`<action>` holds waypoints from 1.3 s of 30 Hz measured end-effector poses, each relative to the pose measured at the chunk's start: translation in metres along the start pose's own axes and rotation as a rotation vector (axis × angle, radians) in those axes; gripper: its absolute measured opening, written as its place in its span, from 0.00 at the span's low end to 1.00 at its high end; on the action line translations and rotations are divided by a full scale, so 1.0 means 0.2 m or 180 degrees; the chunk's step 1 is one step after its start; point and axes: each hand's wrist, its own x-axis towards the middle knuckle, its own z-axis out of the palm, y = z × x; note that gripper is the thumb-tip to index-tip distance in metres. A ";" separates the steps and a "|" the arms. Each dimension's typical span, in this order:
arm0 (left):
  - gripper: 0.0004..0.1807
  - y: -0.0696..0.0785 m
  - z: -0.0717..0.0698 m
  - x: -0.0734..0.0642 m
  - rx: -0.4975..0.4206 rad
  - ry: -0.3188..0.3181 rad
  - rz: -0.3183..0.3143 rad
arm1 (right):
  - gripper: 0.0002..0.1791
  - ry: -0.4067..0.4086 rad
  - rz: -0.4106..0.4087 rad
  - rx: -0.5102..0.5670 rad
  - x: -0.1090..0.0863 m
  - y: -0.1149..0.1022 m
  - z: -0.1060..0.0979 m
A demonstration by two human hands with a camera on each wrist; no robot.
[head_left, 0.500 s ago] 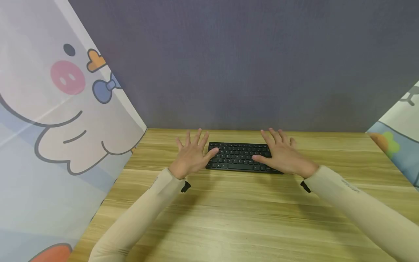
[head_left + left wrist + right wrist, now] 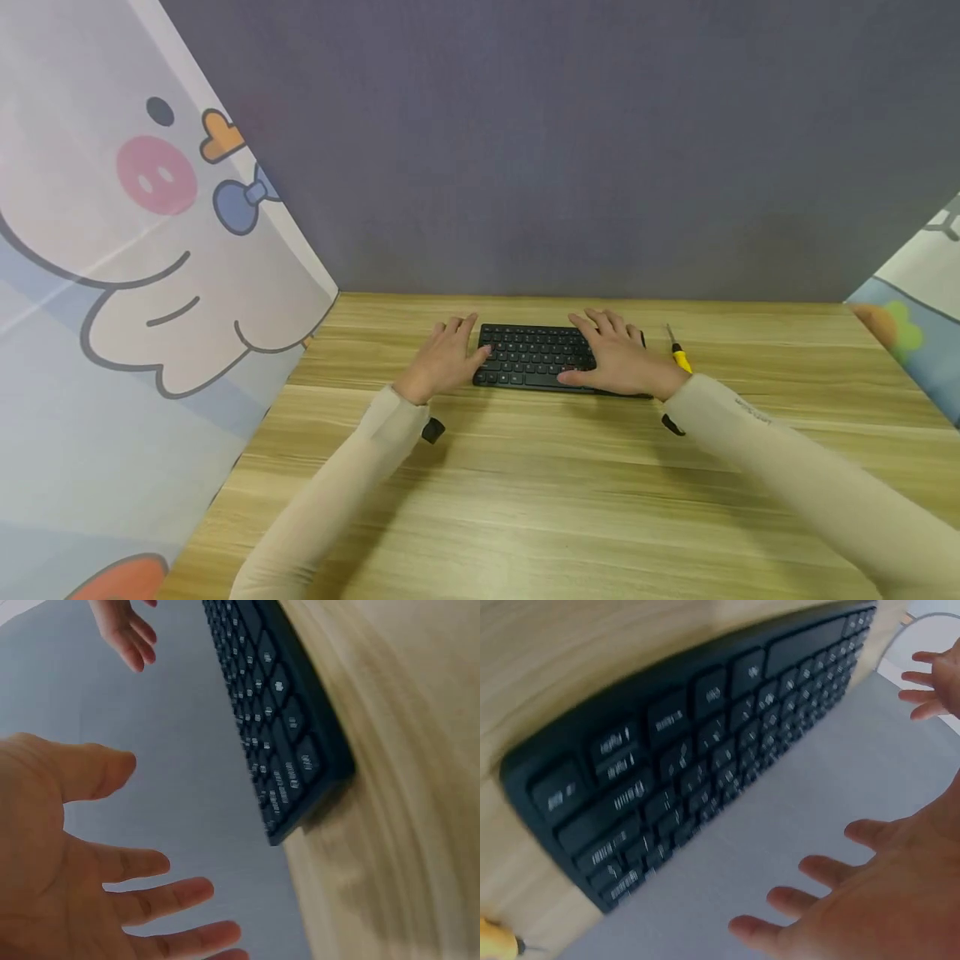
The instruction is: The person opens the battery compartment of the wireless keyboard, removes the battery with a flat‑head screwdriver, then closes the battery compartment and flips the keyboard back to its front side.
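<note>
Hovers wide-fingered at a black keyboard (image 2: 527, 357), with right hand (image 2: 621, 360) over its right part and left hand (image 2: 442, 361) beside its left end.

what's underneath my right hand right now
Under your right hand is the right end of the keyboard. The right wrist view shows keys there; in the head view, the hand covers some of them.

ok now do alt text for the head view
A person's left hand is at the left end of a black keyboard, their right hand over its right end, on a wooden table. A yellow-handled screwdriver lies to the right, partly hidden by the right sleeve. Behind is a grey panel; a cartoon print fills the left.
</note>
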 end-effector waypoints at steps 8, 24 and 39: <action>0.35 -0.06 0.05 0.03 0.0032 -0.0195 -0.0116 | 0.61 -0.0280 -0.0052 0.0077 0.10 0.00 0.09; 0.31 -0.14 0.11 0.04 -0.0143 -0.0525 -0.0262 | 0.70 -0.0584 -0.0075 0.0045 0.31 -0.04 0.17; 0.29 -0.16 0.13 0.05 0.0028 -0.0598 -0.0177 | 0.69 -0.0689 0.0024 -0.0144 0.42 -0.13 0.20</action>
